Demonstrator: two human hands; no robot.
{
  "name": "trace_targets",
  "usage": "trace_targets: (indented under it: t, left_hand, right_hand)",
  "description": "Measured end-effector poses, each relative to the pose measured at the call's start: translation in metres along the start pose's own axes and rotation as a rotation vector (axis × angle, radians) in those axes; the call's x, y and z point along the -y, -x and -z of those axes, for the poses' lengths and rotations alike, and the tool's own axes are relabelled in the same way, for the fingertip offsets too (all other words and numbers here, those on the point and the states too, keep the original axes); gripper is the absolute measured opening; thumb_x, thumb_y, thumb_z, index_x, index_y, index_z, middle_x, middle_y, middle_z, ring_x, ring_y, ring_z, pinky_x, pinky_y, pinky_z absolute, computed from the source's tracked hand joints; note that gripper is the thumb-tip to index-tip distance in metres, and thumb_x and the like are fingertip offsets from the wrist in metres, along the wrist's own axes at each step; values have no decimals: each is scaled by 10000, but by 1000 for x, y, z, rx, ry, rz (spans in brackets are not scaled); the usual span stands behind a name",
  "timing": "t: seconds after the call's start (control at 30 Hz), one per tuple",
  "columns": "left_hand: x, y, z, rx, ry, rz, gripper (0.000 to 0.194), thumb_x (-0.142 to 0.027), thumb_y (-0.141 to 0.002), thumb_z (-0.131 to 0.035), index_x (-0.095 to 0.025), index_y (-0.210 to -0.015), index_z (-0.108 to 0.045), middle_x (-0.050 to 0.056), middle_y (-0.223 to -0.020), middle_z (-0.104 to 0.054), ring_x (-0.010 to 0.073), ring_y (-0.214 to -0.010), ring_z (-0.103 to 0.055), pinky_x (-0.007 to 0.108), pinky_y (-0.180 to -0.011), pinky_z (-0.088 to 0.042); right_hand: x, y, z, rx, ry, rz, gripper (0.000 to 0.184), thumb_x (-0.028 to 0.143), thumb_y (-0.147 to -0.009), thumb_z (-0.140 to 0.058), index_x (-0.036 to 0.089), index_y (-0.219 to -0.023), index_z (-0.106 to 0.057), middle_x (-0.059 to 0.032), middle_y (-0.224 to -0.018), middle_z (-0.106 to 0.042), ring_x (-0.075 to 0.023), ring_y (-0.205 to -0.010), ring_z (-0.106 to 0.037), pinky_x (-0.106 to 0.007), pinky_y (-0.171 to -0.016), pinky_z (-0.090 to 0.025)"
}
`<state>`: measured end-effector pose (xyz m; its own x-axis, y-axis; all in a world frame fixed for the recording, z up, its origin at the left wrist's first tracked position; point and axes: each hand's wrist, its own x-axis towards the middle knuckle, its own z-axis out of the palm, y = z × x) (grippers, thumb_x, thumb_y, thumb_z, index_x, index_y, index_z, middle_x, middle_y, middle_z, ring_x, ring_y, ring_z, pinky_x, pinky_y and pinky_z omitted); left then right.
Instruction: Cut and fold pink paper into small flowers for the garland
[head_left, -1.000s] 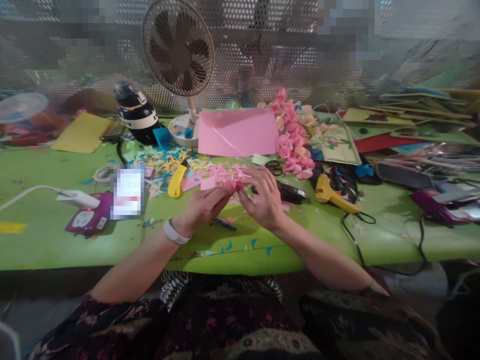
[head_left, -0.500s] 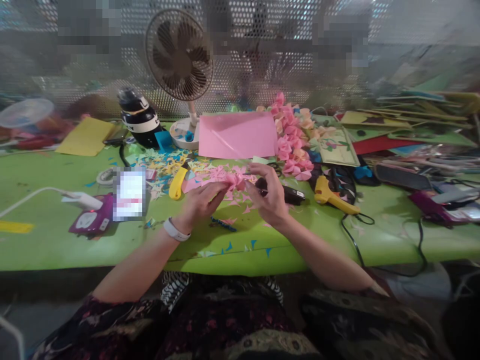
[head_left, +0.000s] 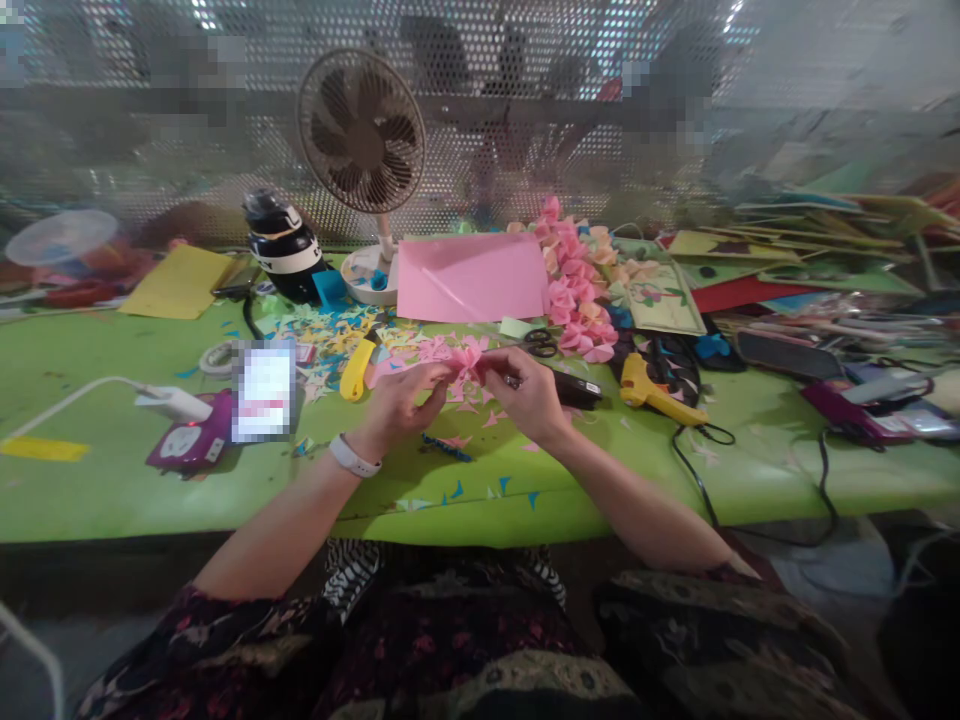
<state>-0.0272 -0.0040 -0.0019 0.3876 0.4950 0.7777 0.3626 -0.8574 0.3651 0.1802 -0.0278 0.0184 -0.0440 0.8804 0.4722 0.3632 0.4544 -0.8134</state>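
Between my two hands is a pink paper flower (head_left: 466, 358) with several pointed petals. My left hand (head_left: 405, 400) pinches its left side between thumb and fingers. My right hand (head_left: 529, 395) has its thumb and fingertips closed on the flower's right edge. Pink paper scraps (head_left: 431, 350) lie behind and below the hands on the green table (head_left: 285, 510). A black stapler (head_left: 576, 388) lies just right of my right hand, and scissors (head_left: 540, 343) are behind it. A yellow cutter (head_left: 357, 368) rests beyond my left hand.
A pink sheet (head_left: 472, 278) lies at the back beside a pile of pink paper flowers (head_left: 574, 290). A fan (head_left: 362, 130) and a black bottle (head_left: 283, 245) stand behind. At right is a yellow glue gun (head_left: 660, 390) with its cord; at left, a lit phone (head_left: 264, 390).
My right hand's fingers lifted open off the flower, then came back and closed on its edge. The petals now look spread out. My left hand keeps its hold.
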Motion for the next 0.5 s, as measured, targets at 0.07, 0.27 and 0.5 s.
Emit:
trace_targets:
  t: [0.07, 0.27, 0.5]
  left_hand:
    - [-3, 0, 2, -37, 156, 128, 267, -199, -920, -632, -162, -1180, -589, 106, -1059, -777, 168, -858, -776, 264, -770, -649]
    - [-1, 0, 2, 19, 398, 491, 283, -380, -963, -594, -161, -1137, -637, 111, -977, -760, 190, -819, -765, 272, -679, -637]
    - [7, 5, -10, 102, 373, 548, 366, -513, -949, -580, -166, -879, -677, 48, -734, -717, 178, -642, -732, 251, -556, -576]
  right_hand:
    - [-3, -2, 1, -13, -11, 6, 125, 246, -847, -611, 191, -924, -693, -44, -850, -747, -174, -751, -689, -333, -726, -569]
    - [-9, -3, -1, 17, -21, -24, 209, 285, -853, -617, 178, -1028, -660, -65, -875, -746, -194, -788, -709, -345, -727, -575]
    - [-9, -2, -6, 33, 22, -10, 260, 331, -857, -639, 189, -1074, -633, -18, -791, -701, -164, -704, -666, -304, -675, -539]
